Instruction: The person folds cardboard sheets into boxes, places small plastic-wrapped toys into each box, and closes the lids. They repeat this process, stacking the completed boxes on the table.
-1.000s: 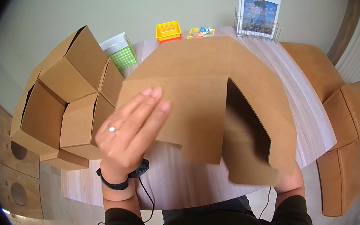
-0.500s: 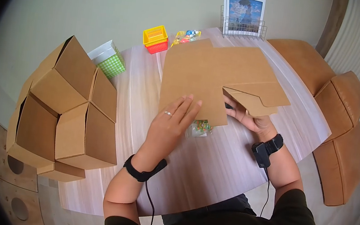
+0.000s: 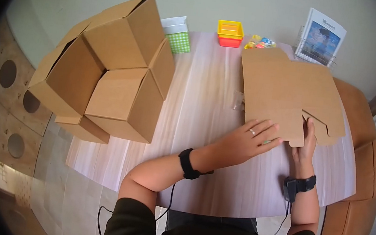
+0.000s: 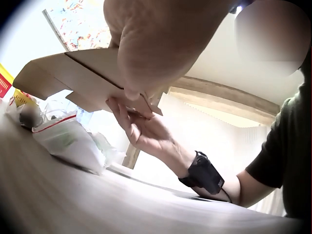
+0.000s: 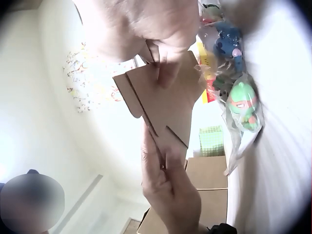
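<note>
Both hands hold a partly flattened cardboard box (image 3: 273,83) over the right half of the table. My left hand (image 3: 240,144) pinches its near edge, fingers on top and thumb beneath; the right wrist view shows the thumb and fingers of this left hand (image 5: 170,195) on either side of the board. My right hand (image 3: 304,151) grips the near right part by the cut-out flap, and in the left wrist view this right hand (image 4: 146,131) has its fingers against the underside. Below the board lie bagged toys, among them a green figure (image 5: 242,103) with an orange mask.
Several assembled cardboard boxes (image 3: 120,100) stand together at the left. Along the back are a green checked box (image 3: 177,41), yellow and red baskets (image 3: 230,35), a bag of small toys (image 3: 260,42) and a magazine (image 3: 321,37) in a wire rack. A brown sofa (image 3: 362,179) adjoins the right edge.
The cardboard has come down from near the camera to lie flatter over the table. My left hand has moved from its top face to its near edge. The head view has turned left.
</note>
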